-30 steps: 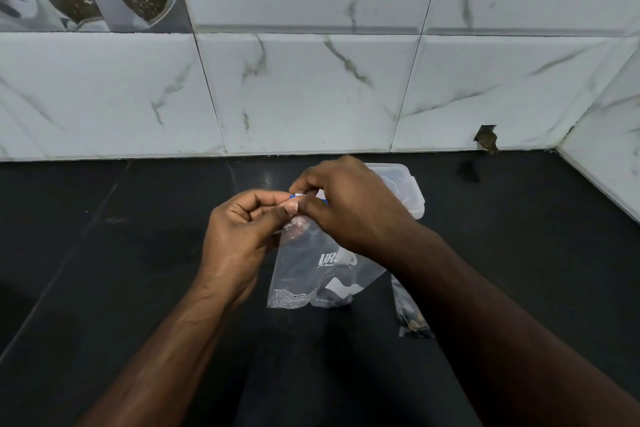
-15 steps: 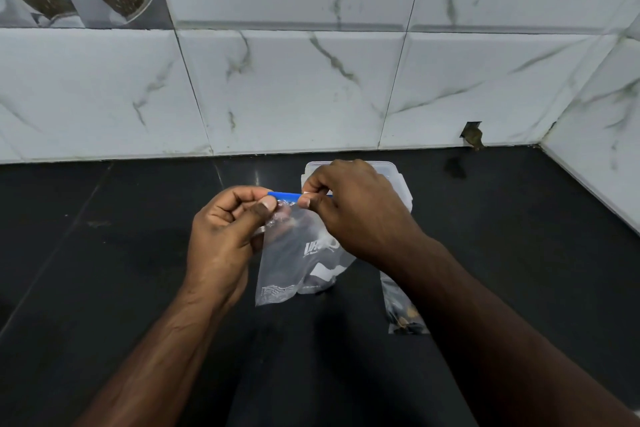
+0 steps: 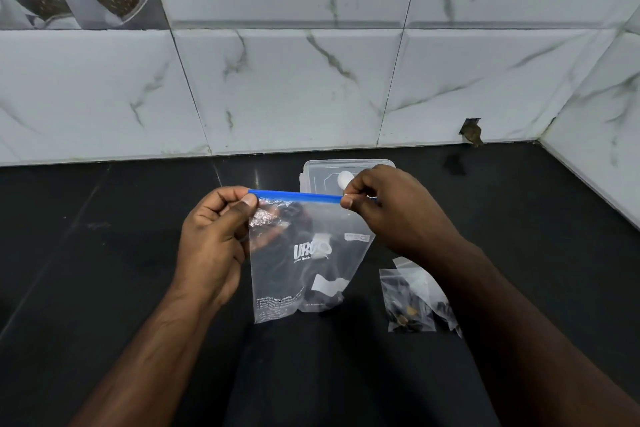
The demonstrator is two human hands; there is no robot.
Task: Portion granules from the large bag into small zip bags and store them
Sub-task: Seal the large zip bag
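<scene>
Left hand [image 3: 211,239]: curled into a loose fist, thumb pressed against forefinger, pinched on the left end of the blue zip strip [image 3: 298,196]; forearm reaching in from the near left, wrist roughly straight.
Right hand [image 3: 388,211]: knuckles up, thumb and forefinger pinched on the right end of the same strip; forearm entering from the near right corner, angled toward the centre.
Hand spacing: well apart, one at each end of the strip, strip drawn taut and nearly level between them.
Large bag [image 3: 304,260]: clear plastic, white print on the front, hanging upright from the strip, held up between both hands; lower edge near or touching the countertop [image 3: 104,253], contact not discernible.
Bag contents: dark matter visible in the upper part through the film; amount not discernible.
Small zip bags [image 3: 412,302]: lying flat on the countertop, right of the large bag, partly under the right forearm; dark granules with a few tan bits inside.
Plastic container [image 3: 322,170]: clear, lidded, on the countertop beyond the hands, partly hidden by the right hand.
Backdrop: white marble-pattern wall tiles [image 3: 294,87] along the far edge, turning the corner at the right.
</scene>
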